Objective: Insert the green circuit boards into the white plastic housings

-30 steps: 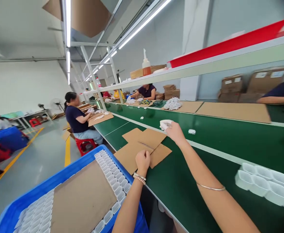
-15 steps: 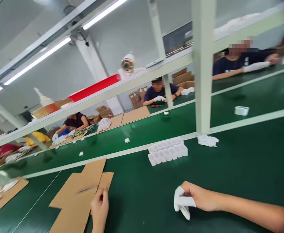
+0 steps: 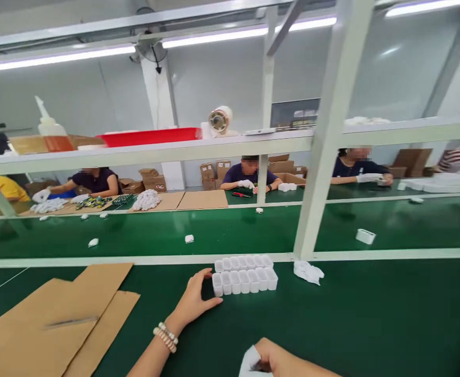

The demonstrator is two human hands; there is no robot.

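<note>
My left hand [image 3: 196, 301], with beaded bracelets [image 3: 166, 336] at the wrist, reaches to the left end of two rows of small white plastic cups [image 3: 245, 281]. Its thumb and fingers are spread around that end; whether they touch the cups I cannot tell. Low in the picture, my right hand [image 3: 271, 358] is curled closed, partly cut off by the bottom edge. White material, apparently finger covers, wraps its fingertips, and anything between them is hidden. A crumpled white cloth or glove [image 3: 308, 273] lies right of the cups, beside the post.
Flat cardboard pieces [image 3: 53, 298] lie at left with a thin metal tool [image 3: 73, 322] on them. A post [image 3: 324, 157] carries a shelf [image 3: 175, 151]. Beyond the rail [image 3: 135, 261], small white parts and a white housing [image 3: 365, 236] sit on a green belt [image 3: 147, 230]; several co-workers sit opposite.
My left hand has moved from the cardboard to the cups and opened. My right hand appears lower in the picture, still curled. The view has levelled out and shifted.
</note>
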